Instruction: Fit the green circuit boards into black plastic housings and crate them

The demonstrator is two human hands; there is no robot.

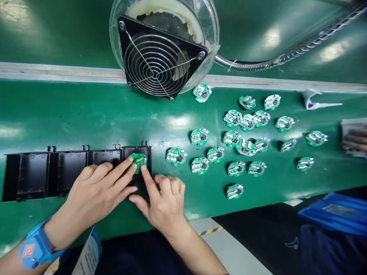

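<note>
A green circuit board [140, 159] lies inside the rightmost black plastic housing [148, 172]. Fingertips of my left hand [99, 189] rest on the board's left side, its fingers stretched out and nothing gripped. My right hand [166, 198] presses its index finger on the board's lower right edge; the thumb points left and the other fingers are curled. More black housings [33, 173] stand in a row to the left, partly covered by my left hand. A blue wrist strap [37, 244] is around my left wrist.
Several circuit boards [200, 136] lie scattered on the green table [86, 110] to the right. A fan with a wire guard [156, 72] hangs above. A white-nozzled tube [315, 101] lies at the back right. Another person's blurred hand [357, 139] shows at the right edge.
</note>
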